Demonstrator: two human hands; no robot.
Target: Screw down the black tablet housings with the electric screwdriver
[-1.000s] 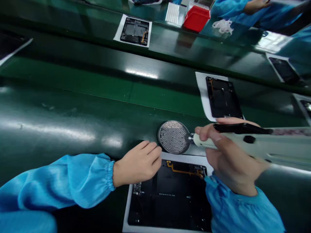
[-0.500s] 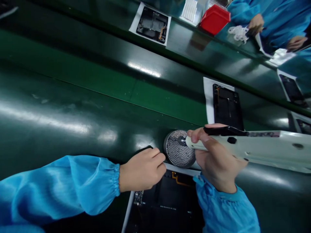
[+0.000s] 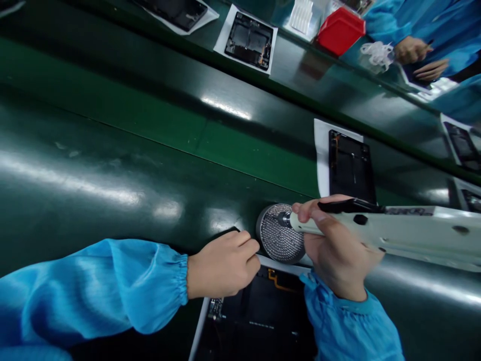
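My right hand (image 3: 334, 243) is wrapped round a pale electric screwdriver (image 3: 413, 233) with a black lever along its top. The screwdriver's tip points left, over a round grey dish (image 3: 281, 240) with a textured metal face. Left of the dish, my left hand (image 3: 225, 265) is closed, its fingertips curled out of sight; what it pinches, if anything, is hidden. Beneath both hands lies an opened black tablet (image 3: 259, 321) with an orange flex cable and a small circuit board, on a white sheet. A dark edge shows just behind the left hand.
Another opened tablet (image 3: 351, 165) lies on white foam beyond the screwdriver. Across the green bench (image 3: 112, 115) are more tablets, one a tablet (image 3: 249, 41) beside a red bin (image 3: 340, 32). A co-worker's hands (image 3: 417, 57) work at the far right.
My view has shifted slightly, bringing another tablet in at the top. Both my hands keep nearly the same pose. The co-worker's hands have come closer together.
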